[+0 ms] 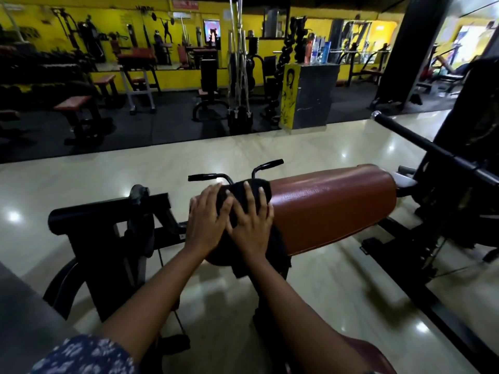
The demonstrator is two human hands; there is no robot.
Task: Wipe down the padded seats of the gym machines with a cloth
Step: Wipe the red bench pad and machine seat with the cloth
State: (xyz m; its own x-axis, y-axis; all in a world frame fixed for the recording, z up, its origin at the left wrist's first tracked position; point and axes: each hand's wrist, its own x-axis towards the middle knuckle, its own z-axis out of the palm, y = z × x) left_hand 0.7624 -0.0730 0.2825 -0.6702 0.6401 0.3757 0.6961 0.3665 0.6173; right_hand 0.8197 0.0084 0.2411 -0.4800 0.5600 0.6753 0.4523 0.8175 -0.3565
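A long brown padded seat [332, 209] lies across the middle of the view on a black machine frame. A black cloth [252, 190] is draped over its left end and hangs down the near side. My left hand [206, 218] presses flat on the cloth's left part with fingers spread. My right hand [251, 220] lies flat beside it, fingers spread over the cloth. The two hands touch at the thumbs. Another brown pad's edge [370, 354] shows at the bottom right.
Two black handles [237, 172] rise behind the pad. The machine's black frame [108, 230] stands to the left, a black bar [437, 155] and a machine to the right. Glossy cream floor [108, 174] surrounds it. Benches and racks [239, 76] fill the dark far area.
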